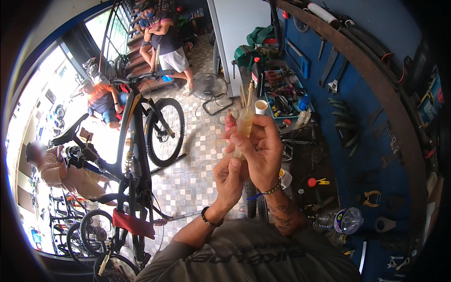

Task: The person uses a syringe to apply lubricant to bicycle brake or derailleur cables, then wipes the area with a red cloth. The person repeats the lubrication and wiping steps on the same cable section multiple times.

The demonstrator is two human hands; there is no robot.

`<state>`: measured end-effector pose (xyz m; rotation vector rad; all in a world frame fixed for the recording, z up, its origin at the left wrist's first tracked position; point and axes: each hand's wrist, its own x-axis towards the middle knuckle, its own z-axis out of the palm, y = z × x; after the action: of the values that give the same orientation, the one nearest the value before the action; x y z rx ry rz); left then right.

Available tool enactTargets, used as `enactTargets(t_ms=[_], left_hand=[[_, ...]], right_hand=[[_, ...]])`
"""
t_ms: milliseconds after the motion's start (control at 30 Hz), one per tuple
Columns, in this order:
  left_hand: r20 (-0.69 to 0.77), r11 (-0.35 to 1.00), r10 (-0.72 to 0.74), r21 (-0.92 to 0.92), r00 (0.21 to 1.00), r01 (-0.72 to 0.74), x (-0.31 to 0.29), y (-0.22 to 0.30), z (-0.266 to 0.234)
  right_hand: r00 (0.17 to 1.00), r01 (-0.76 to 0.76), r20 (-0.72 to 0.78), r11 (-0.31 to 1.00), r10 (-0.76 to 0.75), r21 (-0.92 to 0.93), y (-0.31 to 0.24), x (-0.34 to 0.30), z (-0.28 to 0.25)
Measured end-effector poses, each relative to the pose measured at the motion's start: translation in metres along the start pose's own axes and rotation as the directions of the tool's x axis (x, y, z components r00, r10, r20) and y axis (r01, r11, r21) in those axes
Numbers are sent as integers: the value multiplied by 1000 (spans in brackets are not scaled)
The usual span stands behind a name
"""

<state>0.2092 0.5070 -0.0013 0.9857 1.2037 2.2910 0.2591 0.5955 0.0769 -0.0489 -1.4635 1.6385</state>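
Both hands are raised in front of my chest around a clear plastic syringe [245,123] filled with yellowish fluid, its brass tip pointing up. My right hand [260,150] wraps the syringe barrel with fingers and thumb. My left hand [230,181] is below it, thumb pressed at the plunger end. Each wrist wears a beaded bracelet, and the right forearm is tattooed.
A black mountain bike [136,155] stands upright on the tiled floor to my left. A workbench [300,136] on the right is cluttered with tools, a blue parts tray, a paper cup and bottles. Tools hang on the blue wall [357,94]. A floor fan [208,87] and several people sit beyond.
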Motion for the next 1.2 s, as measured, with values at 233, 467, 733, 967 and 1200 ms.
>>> enactTargets(t_ms=[233, 467, 733, 967, 1200], left_hand=[[32, 988, -79, -130, 996, 83, -4, 5, -1], [154, 931, -181, -292, 971, 220, -5, 24, -8], [191, 930, -272, -197, 943, 309, -15, 21, -23], [305, 778, -558, -131, 772, 614, -52, -11, -37], [309, 647, -685, -159, 660, 746, -73, -39, -58]], right_hand=[[999, 25, 22, 997, -24, -74, -2, -4, 1], [983, 127, -133, 992, -128, -20, 11, -10, 1], [943, -36, -332, 994, -2, -107, 34, -49, -76], [971, -227, 74, 973, 229, -33, 24, -88, -71], [943, -309, -181, 936, 279, -169, 51, -131, -65]])
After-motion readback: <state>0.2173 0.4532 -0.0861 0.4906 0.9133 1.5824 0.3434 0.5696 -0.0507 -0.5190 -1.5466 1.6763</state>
